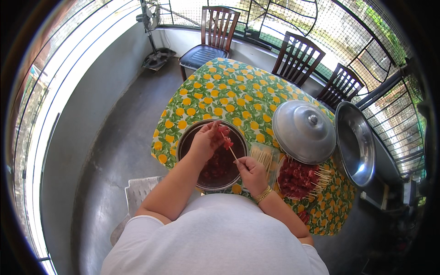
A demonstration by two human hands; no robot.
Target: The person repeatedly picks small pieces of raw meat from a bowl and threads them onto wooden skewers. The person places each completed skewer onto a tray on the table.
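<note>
Over a round metal pot, my right hand grips the lower end of a thin bamboo skewer, which slants up to the left. Pieces of raw red meat are threaded on its upper part. The fingers of my left hand are closed at the top of the skewer, pinching a piece of meat. Dark liquid with more meat lies in the pot below. Beside my right hand, a clear plastic container holds bare skewers. Loaded meat skewers are piled on a plate to the right.
A domed metal lid rests behind the pile. A large metal basin leans at the table's right side. The lemon-patterned tablecloth covers the table. Dark wooden chairs stand along the far side, and a fan stands far left.
</note>
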